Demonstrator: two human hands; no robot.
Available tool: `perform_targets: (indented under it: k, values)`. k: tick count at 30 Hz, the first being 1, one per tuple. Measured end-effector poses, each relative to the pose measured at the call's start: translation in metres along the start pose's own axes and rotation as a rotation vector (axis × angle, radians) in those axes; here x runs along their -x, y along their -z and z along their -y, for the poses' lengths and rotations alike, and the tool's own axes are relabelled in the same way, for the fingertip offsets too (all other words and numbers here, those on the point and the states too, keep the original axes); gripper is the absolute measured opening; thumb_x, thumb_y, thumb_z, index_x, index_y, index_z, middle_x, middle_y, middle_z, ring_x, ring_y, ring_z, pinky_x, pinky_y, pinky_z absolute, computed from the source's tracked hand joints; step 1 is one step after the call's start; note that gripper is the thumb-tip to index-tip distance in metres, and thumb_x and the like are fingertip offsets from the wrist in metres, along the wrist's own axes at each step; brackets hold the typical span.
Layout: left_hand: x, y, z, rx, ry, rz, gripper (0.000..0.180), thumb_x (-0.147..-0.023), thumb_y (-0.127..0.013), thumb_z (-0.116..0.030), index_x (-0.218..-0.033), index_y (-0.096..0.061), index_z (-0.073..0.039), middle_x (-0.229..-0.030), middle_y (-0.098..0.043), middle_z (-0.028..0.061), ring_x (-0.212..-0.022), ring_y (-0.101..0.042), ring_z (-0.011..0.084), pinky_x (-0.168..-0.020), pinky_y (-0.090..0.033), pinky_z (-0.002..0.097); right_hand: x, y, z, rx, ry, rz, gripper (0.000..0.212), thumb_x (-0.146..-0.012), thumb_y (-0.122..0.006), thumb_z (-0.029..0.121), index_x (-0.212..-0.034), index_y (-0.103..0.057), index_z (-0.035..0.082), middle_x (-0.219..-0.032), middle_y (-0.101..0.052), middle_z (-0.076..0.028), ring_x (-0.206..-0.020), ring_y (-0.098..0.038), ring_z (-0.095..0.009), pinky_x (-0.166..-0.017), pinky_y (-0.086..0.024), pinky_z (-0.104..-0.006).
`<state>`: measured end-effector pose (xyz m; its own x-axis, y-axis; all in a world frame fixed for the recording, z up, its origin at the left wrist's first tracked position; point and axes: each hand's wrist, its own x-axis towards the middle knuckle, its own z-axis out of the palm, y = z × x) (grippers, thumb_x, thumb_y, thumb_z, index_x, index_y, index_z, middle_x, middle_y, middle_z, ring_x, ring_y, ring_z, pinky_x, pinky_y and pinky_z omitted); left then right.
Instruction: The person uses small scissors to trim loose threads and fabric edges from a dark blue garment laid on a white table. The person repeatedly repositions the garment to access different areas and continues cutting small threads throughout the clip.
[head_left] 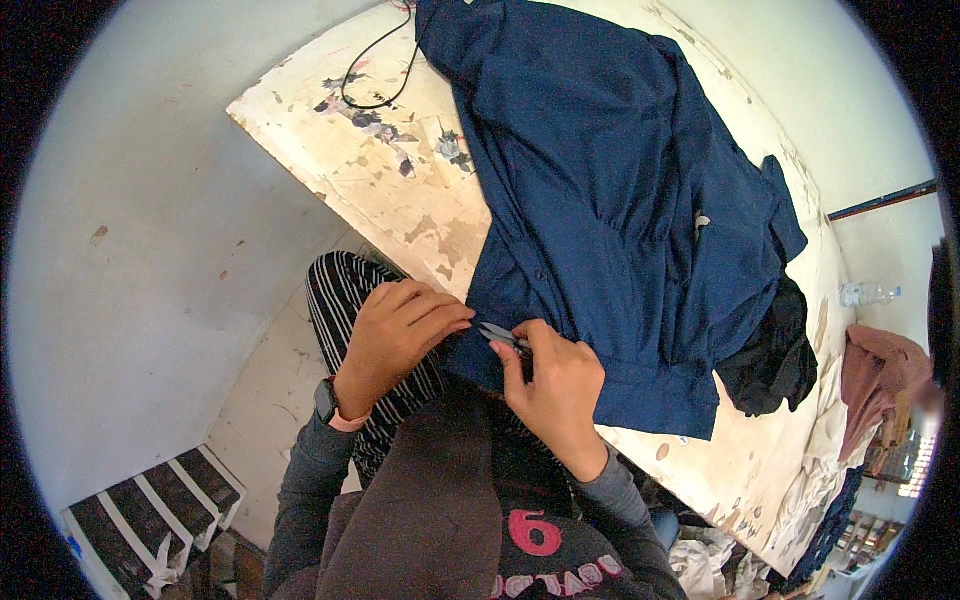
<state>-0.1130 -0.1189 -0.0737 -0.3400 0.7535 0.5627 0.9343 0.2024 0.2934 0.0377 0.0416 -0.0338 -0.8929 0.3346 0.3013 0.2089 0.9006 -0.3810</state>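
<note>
Plastic btl (870,293); snips (496,333) in R hand (560,388)

Left fingers (450,316) bunched together — right fingers (541,342) bent, thumb (513,376) opposite

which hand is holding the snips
The right hand grips the snips; the left hand, with a watch, is at the edge of the navy garment.

A stained cream table (385,205) stands between whitish walls (140,310) above a pale floor (265,405).
</note>
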Motion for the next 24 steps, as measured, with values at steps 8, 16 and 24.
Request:
perform_targets:
  k: [8, 16, 24]
  values:
    - [-0.001, -0.003, 0.001, -0.076, -0.079, 0.038, 0.022, -0.083, -0.079, -0.023, -0.103, -0.073, -0.018, -0.103, -0.069, -0.0055, -0.097, -0.065, 0.0142, -0.081, -0.048, 0.0305, -0.002, -0.002, 0.002, 0.014, 0.021, -0.005, 0.02, -0.088, -0.079, 0.024, -0.086, -0.064, 0.009, -0.072, -0.068, -0.008, -0.058, -0.062, -0.03, -0.057, -0.042, -0.0399]
    - [-0.002, -0.006, 0.002, -0.025, -0.045, 0.023, 0.021, -0.083, -0.081, -0.025, -0.1, -0.072, -0.018, -0.102, -0.07, -0.0042, -0.094, -0.065, 0.0169, -0.08, -0.048, 0.0335, -0.005, -0.006, -0.001, -0.047, 0.034, -0.017, 0.02, -0.089, -0.078, 0.024, -0.086, -0.064, 0.01, -0.07, -0.067, -0.007, -0.056, -0.061, -0.028, -0.055, -0.041, -0.0391]
    - [-0.001, -0.012, 0.008, 0.052, 0.08, 0.033, 0.017, -0.087, -0.079, -0.023, -0.101, -0.072, -0.016, -0.102, -0.071, -0.0007, -0.095, -0.066, 0.0231, -0.082, -0.049, 0.0383, -0.003, -0.009, -0.001, -0.058, 0.019, -0.027, 0.02, -0.089, -0.078, 0.024, -0.085, -0.065, 0.01, -0.072, -0.069, -0.006, -0.057, -0.063, -0.027, -0.056, -0.042, -0.0386]
